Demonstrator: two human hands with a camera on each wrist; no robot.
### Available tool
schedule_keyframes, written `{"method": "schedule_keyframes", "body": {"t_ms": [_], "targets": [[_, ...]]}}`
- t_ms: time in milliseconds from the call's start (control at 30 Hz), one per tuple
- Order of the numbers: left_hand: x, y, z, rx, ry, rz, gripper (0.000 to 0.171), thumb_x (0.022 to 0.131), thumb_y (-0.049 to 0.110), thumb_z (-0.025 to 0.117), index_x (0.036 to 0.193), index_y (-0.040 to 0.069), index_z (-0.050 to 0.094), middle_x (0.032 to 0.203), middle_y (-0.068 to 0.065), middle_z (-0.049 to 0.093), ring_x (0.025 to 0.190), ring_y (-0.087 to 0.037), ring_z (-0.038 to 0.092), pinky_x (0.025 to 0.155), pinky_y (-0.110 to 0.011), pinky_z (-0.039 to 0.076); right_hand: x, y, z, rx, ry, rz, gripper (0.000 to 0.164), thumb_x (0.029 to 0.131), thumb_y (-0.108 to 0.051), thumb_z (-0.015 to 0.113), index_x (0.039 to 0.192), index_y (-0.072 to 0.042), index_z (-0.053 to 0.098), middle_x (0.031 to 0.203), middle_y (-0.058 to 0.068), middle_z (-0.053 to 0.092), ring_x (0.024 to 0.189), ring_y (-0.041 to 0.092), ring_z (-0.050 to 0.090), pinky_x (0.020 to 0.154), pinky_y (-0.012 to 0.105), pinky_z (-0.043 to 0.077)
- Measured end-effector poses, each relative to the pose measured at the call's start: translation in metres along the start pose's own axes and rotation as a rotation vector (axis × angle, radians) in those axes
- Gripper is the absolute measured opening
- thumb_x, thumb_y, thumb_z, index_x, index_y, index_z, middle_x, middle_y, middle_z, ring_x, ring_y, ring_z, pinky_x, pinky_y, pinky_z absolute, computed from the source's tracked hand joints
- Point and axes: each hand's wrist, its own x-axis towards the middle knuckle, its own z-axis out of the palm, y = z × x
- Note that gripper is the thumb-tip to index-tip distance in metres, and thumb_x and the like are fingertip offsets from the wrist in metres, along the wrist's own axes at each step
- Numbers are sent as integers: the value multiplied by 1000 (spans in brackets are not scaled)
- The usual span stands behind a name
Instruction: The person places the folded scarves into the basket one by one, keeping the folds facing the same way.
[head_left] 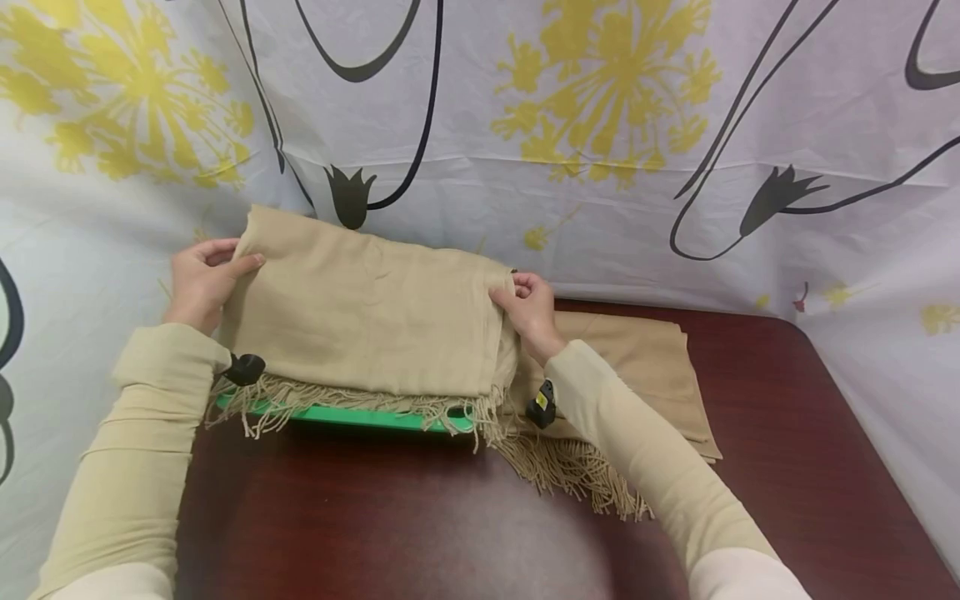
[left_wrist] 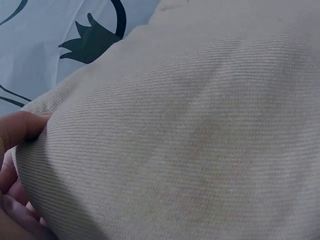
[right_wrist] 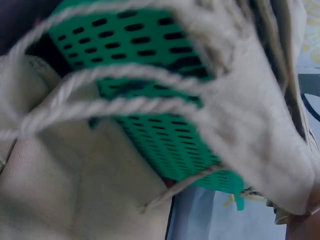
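Note:
A folded beige scarf [head_left: 367,317] with a twisted fringe lies across the top of a green basket [head_left: 360,417]. My left hand [head_left: 201,279] pinches the scarf's left edge between thumb and fingers; in the left wrist view, its thumb [left_wrist: 25,127] presses on the ribbed cloth. At the right edge, my right hand [head_left: 528,310] pinches the folded layers. The right wrist view shows the basket's slotted wall [right_wrist: 160,135] under blurred fringe cords. Most of the basket is hidden beneath the scarf in the head view.
A second folded tan scarf [head_left: 637,358] lies on the dark red table [head_left: 780,417] right of the basket, its fringe toward the front. A white patterned curtain [head_left: 465,108] hangs close behind and along both sides.

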Motion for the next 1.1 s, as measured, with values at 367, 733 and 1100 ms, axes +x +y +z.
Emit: {"method": "schedule_keyframes", "body": {"t_ms": [367,733,1100], "targets": [[2,-12,5,30,-13,-24,19,73,16,72,80,28,58,66,23,56,65,6,53,60,-9,42,2,9,9,-126,-63,-42,30,77,-2,66,102,3,50,84,12,59,63,8,53,58,19,46],[1,-18,8,76,-4,-37,21,76,18,70,92,19,56,66,25,54,66,7,52,62,-9,42,6,16,10,-234,-69,-101,29,77,-4,66,101,3,52,90,17,60,69,14,54,59,19,44],[2,-30,10,78,15,-49,18,77,16,69,91,19,59,65,23,53,65,5,51,61,-9,41,9,16,9,-410,-109,-137,26,80,-11,64,101,1,52,93,16,59,80,25,58,65,30,48]]}}
